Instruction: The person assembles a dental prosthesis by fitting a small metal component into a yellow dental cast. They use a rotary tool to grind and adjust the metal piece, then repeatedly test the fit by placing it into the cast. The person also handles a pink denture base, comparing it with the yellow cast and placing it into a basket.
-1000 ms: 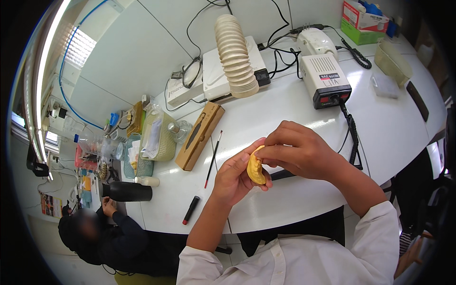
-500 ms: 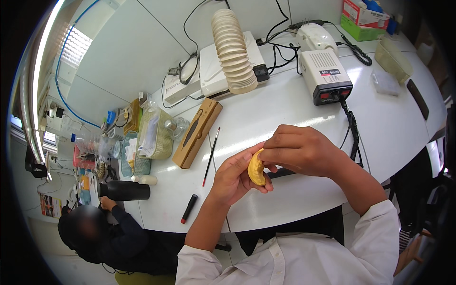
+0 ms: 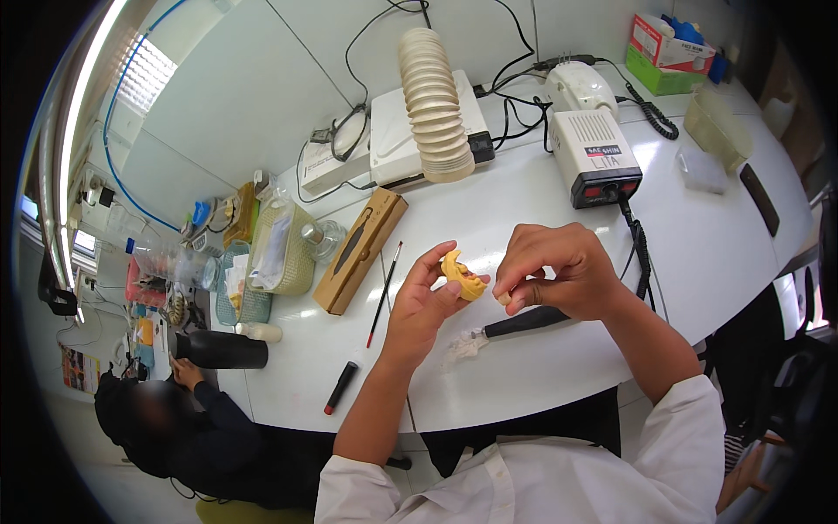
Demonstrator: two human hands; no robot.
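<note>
My left hand (image 3: 423, 301) holds a yellow dental cast (image 3: 463, 276), curved like a tooth arch, with the fingers behind it and the thumb in front. The cast is tilted, so its ridged side shows. Just to its right, apart from it, my right hand (image 3: 559, 272) is closed in a pinch. A small pale piece (image 3: 504, 299) shows between its fingertips; its exact kind is too small to make out. Below my right hand lies a black handpiece (image 3: 528, 321) on the table, with whitish powder (image 3: 467, 346) at its tip.
A thin brush (image 3: 384, 295), a black and red tube (image 3: 341, 388) and a brown box (image 3: 360, 251) lie to the left. Behind stand a ribbed suction hose (image 3: 436, 109) and a corded control box (image 3: 596, 157). A co-worker (image 3: 188, 419) sits at left by a black bottle (image 3: 223, 350).
My hands have drawn apart. The cast has turned and moved slightly left and up, and my right hand has come off it with a small pale piece. The handpiece's tip now shows.
</note>
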